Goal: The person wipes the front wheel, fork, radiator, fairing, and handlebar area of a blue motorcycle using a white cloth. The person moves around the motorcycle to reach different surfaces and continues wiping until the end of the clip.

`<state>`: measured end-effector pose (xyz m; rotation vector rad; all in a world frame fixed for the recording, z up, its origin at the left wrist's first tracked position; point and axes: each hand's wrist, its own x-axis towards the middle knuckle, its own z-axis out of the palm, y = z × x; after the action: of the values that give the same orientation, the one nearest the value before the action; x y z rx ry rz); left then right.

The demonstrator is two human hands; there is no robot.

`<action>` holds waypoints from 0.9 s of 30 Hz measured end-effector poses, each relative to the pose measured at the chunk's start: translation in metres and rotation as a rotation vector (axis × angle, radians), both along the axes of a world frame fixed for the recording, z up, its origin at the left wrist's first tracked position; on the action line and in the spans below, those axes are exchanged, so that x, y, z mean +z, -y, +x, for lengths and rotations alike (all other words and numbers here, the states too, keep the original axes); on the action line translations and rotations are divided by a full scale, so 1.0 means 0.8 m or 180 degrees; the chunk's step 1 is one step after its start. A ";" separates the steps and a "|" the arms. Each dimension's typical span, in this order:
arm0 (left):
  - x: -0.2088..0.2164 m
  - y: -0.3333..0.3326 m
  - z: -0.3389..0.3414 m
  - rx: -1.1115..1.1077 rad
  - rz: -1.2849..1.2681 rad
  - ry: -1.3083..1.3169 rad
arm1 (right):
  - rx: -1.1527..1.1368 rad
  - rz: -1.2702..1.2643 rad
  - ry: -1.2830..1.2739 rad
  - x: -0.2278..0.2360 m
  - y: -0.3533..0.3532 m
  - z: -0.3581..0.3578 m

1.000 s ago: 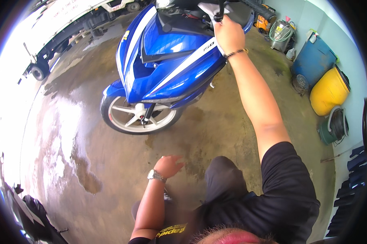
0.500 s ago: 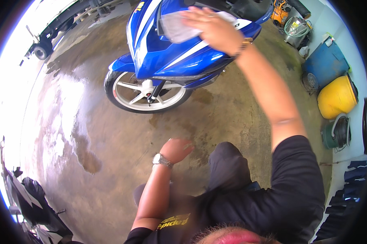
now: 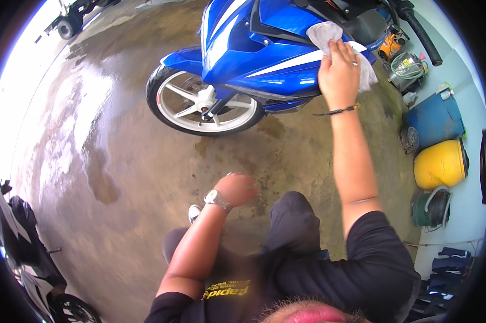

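Observation:
A blue motorcycle (image 3: 286, 78) with white stripes stands ahead, its white-spoked front wheel (image 3: 205, 102) toward the left. My right hand (image 3: 340, 72) is at the side of its fairing, fingers together over a pale grey cloth (image 3: 326, 35). The cloth lies against the blue and white panel, and part of it hangs out beyond the hand on the right. My left hand (image 3: 236, 189), with a metal watch at the wrist, is loosely curled in front of my body. It is apart from the motorcycle, and nothing shows in it.
Along the right wall stand a blue bin (image 3: 435, 119), a yellow drum (image 3: 440, 164), a dark green bucket (image 3: 430, 207) and a metal vacuum canister (image 3: 407, 72). A handlebar grip (image 3: 423, 39) juts out at the upper right. Another motorcycle (image 3: 33, 253) stands at the lower left.
My right hand and the cloth have moved right along the fairing, toward the motorcycle's rear. The view has shifted, showing more of the handlebar. My left hand stays curled near my knees.

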<state>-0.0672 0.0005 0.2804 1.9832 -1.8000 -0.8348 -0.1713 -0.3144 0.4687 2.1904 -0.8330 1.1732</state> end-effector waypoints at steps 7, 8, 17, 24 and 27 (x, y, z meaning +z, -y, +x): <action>-0.017 0.023 -0.032 -0.0305 0.0023 -0.0125 | 0.1829 0.0624 -0.0914 -0.056 -0.155 0.101; -0.018 0.026 -0.035 -0.0322 0.0073 -0.0127 | 0.2057 0.0421 -0.1459 -0.065 -0.153 0.105; 0.005 0.004 -0.017 -0.0205 0.0340 0.0101 | 0.1955 0.0328 -0.0397 0.022 0.010 -0.072; 0.009 -0.004 -0.005 -0.0009 0.0230 0.0002 | 0.1415 0.0487 0.1932 -0.077 -0.023 -0.026; 0.000 0.002 -0.014 -0.0100 0.0174 -0.0044 | 0.1466 0.0355 0.1359 -0.159 -0.097 0.031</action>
<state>-0.0787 -0.0008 0.2806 1.9823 -1.8235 -0.9148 -0.1466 -0.2364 0.3417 2.3312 -0.5722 1.9074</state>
